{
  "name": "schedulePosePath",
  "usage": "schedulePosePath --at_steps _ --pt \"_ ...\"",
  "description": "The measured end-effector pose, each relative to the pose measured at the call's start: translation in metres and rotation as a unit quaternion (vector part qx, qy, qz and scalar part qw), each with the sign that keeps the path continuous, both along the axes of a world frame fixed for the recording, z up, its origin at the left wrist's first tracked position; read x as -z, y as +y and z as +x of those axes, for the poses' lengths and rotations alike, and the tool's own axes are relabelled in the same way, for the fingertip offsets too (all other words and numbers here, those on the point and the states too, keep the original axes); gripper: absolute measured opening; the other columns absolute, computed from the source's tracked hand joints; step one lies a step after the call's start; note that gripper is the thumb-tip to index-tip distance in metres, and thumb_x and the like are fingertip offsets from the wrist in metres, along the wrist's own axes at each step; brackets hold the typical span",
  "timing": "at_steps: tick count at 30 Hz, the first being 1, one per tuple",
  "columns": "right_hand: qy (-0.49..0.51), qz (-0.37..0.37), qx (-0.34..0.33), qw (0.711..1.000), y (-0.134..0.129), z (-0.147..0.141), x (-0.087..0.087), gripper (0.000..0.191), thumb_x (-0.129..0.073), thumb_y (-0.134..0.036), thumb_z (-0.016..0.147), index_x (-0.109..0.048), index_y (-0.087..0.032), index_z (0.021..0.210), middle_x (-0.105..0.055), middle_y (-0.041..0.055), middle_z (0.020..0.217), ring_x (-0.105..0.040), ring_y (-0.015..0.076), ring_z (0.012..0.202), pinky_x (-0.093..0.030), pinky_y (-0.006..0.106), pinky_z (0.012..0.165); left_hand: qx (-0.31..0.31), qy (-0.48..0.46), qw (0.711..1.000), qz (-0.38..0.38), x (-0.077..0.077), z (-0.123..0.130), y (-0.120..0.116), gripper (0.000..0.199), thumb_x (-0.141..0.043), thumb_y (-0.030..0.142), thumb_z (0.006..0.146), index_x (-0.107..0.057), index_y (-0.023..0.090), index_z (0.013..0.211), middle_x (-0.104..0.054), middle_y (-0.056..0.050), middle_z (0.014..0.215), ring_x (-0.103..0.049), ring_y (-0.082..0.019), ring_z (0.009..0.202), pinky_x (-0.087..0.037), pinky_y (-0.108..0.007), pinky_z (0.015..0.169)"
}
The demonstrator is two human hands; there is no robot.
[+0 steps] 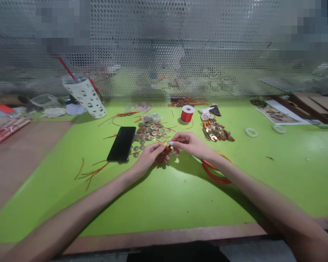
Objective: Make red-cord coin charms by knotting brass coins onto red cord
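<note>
Over the middle of the green table, my left hand (pixel 153 153) and my right hand (pixel 190 143) meet with fingertips pinched together. Between them is a piece of red cord (pixel 164 157), knotted or bunched, its lower part hanging under my left fingers. Both hands are closed on it; the exact grip is partly hidden by the fingers. Just behind my left hand lies a heap of holed brass coins (pixel 151 130). Beyond my right hand is a pile of coins tied with red cord (pixel 215 130). A spool of red thread (pixel 187 114) stands upright behind the hands.
A black phone (pixel 121 144) lies left of the coins, near loose red cord pieces (pixel 91 173). Red and yellow rings (pixel 213 174) lie under my right forearm. A tall patterned cup (pixel 84 96) leans at back left. White rings (pixel 250 132) lie right. A perforated metal screen (pixel 164 47) closes the back.
</note>
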State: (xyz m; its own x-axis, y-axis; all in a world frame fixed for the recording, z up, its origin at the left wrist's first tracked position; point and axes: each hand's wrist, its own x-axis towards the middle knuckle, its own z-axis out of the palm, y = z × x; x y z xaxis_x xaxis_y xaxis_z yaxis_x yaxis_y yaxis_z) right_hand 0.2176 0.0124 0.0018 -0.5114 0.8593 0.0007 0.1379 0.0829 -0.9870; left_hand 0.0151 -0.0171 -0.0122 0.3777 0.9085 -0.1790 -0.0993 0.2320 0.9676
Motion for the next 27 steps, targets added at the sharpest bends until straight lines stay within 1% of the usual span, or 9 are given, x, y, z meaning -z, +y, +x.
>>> schedulePosePath --at_steps 5,10,13,15,18,20,23,25,27 --pt "0.008 -0.001 -0.005 1.0 0.002 0.0009 0.0031 0.029 -0.07 -0.047 0.087 -0.066 -0.018 0.091 -0.07 -0.0003 0.072 -0.065 0.0131 0.066 -0.05 0.027 0.065 -0.013 0.022 0.999 0.024 -0.0015 -0.0005 0.0 0.034 -0.076 0.046 0.08 -0.067 0.015 0.091 -0.071 -0.004 0.078 -0.065 -0.013 0.061 -0.05 -0.023 0.05" --pt "-0.005 -0.007 0.002 1.0 0.0021 0.0015 0.0006 0.025 -0.068 -0.043 0.089 -0.066 -0.018 0.09 -0.07 0.0005 0.072 -0.065 0.0137 0.067 -0.051 0.028 0.069 -0.043 0.003 0.999 0.01 -0.0007 -0.0016 -0.0016 0.038 -0.065 0.052 0.087 -0.067 0.014 0.09 -0.073 -0.008 0.083 -0.068 -0.016 0.065 -0.052 -0.024 0.051" --pt "-0.014 -0.002 0.019 1.0 0.0031 0.0021 -0.0009 0.023 -0.069 -0.041 0.087 -0.066 -0.018 0.089 -0.069 0.0002 0.072 -0.065 0.0135 0.068 -0.051 0.028 0.069 -0.036 -0.005 0.999 0.005 0.0004 -0.002 -0.0021 0.034 -0.067 0.046 0.087 -0.069 0.013 0.092 -0.075 -0.01 0.09 -0.071 -0.018 0.072 -0.056 -0.027 0.059" --pt "-0.011 0.002 0.03 0.999 0.0046 0.0028 -0.0007 0.022 -0.069 -0.04 0.087 -0.066 -0.018 0.089 -0.069 0.0 0.072 -0.064 0.0134 0.067 -0.05 0.028 0.069 -0.028 -0.012 0.999 0.012 0.0001 -0.0015 -0.0024 0.031 -0.069 0.043 0.087 -0.071 0.013 0.095 -0.075 -0.01 0.092 -0.072 -0.018 0.075 -0.059 -0.029 0.065" --pt "-0.002 0.003 0.039 0.999 0.0067 0.004 0.0006 0.021 -0.067 -0.039 0.088 -0.066 -0.017 0.089 -0.07 0.0012 0.074 -0.065 0.0142 0.069 -0.051 0.029 0.07 -0.023 -0.011 0.999 0.021 -0.0016 -0.0003 -0.0027 0.031 -0.072 0.041 0.084 -0.073 0.013 0.097 -0.074 -0.009 0.091 -0.071 -0.017 0.074 -0.06 -0.031 0.068" --pt "-0.002 0.005 0.041 0.999 0.0072 0.0042 0.0009 0.02 -0.067 -0.038 0.088 -0.065 -0.017 0.088 -0.07 0.0015 0.074 -0.066 0.0147 0.071 -0.051 0.029 0.071 -0.027 0.001 0.999 0.022 -0.0029 0.0004 -0.0028 0.033 -0.076 0.04 0.08 -0.072 0.013 0.099 -0.074 -0.008 0.09 -0.071 -0.018 0.073 -0.06 -0.033 0.07" --pt "-0.006 0.024 0.047 0.999 0.0061 0.0033 -0.0003 0.02 -0.066 -0.038 0.088 -0.064 -0.018 0.086 -0.068 -0.0001 0.073 -0.064 0.014 0.069 -0.051 0.028 0.069 -0.041 0.029 0.998 0.033 -0.0044 0.0012 -0.0026 0.038 -0.083 0.038 0.073 -0.072 0.013 0.099 -0.075 -0.007 0.088 -0.072 -0.019 0.073 -0.061 -0.036 0.074" --pt "-0.013 0.041 0.057 0.997 0.005 0.0023 -0.0018 0.02 -0.066 -0.039 0.087 -0.063 -0.019 0.085 -0.067 -0.0002 0.076 -0.063 0.0135 0.068 -0.05 0.028 0.067 -0.049 0.051 0.996 0.049 -0.0048 0.0018 -0.0029 0.036 -0.083 0.038 0.071 -0.071 0.014 0.096 -0.075 -0.007 0.084 -0.072 -0.019 0.072 -0.061 -0.036 0.073" --pt "-0.018 0.047 0.063 0.997 0.0042 0.0015 -0.0027 0.021 -0.067 -0.04 0.086 -0.063 -0.02 0.085 -0.068 0.0003 0.08 -0.063 0.0136 0.069 -0.051 0.028 0.066 -0.054 0.072 0.994 0.065 -0.0046 0.0024 -0.0036 0.033 -0.083 0.037 0.072 -0.071 0.014 0.092 -0.075 -0.006 0.081 -0.071 -0.018 0.07 -0.06 -0.034 0.07"
